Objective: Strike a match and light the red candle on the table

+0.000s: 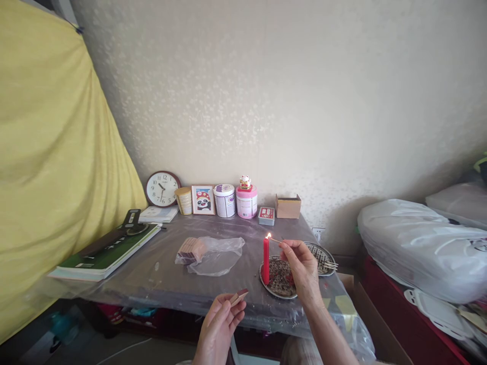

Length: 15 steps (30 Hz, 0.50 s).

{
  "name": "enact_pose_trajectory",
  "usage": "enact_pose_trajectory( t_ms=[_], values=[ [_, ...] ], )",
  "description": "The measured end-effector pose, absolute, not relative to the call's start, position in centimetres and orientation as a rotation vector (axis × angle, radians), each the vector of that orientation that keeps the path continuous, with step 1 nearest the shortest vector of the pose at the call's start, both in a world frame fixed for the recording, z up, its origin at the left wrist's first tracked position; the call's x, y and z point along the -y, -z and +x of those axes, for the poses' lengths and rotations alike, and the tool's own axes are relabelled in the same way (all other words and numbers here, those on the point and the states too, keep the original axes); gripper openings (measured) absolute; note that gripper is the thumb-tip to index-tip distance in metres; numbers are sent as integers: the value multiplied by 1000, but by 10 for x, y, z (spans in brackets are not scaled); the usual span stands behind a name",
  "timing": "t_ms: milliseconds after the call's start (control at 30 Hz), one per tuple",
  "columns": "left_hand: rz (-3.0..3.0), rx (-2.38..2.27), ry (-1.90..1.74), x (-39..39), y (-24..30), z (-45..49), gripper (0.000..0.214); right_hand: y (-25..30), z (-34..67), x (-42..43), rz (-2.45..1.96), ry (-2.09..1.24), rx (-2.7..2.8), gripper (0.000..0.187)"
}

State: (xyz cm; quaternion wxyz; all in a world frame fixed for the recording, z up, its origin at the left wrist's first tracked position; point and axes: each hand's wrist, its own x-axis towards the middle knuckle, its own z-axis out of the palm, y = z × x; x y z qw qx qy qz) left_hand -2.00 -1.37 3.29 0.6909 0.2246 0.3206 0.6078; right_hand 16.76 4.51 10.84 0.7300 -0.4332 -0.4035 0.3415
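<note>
My right hand (301, 264) pinches a burning match (274, 240) whose flame touches the wick of an upright red candle (266, 261). The candle stands in a round metal dish (278, 293) filled with dark grains. My left hand (221, 324) holds a small matchbox (239, 296) near the table's front edge, below and left of the candle. A second metal dish (330, 259) with several thin sticks lies just behind my right hand.
A clear plastic bag (215, 253) with flat packets lies mid-table. Along the wall stand a clock (163, 188), a panda picture (203, 199), tins (224, 200), a red box (266, 215) and a cardboard box (288, 206). Books (104, 256) lie left; white bags (418, 243) pile right.
</note>
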Motion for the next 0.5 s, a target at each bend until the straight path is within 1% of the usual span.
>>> enact_pose_trajectory(
  t_ms=[133,233,300,400,433,500],
  values=[
    [506,-723,-1351,14,-34,-20,28,-114,171,-42,-925,-760,906,24],
    [502,-718,-1345,15,-36,-20,28,-129,187,-33,-892,-755,919,23],
    [505,-706,-1351,15,-37,-20,28,-144,206,-25,-834,-757,898,24],
    [514,-699,-1356,17,-38,-20,29,-159,242,-16,-655,-843,844,29],
    [514,-701,-1356,17,-38,-19,30,-160,254,-15,-698,-796,858,31],
    [512,-708,-1355,18,-38,-19,29,-157,276,-17,-939,-653,921,35]
  ],
)
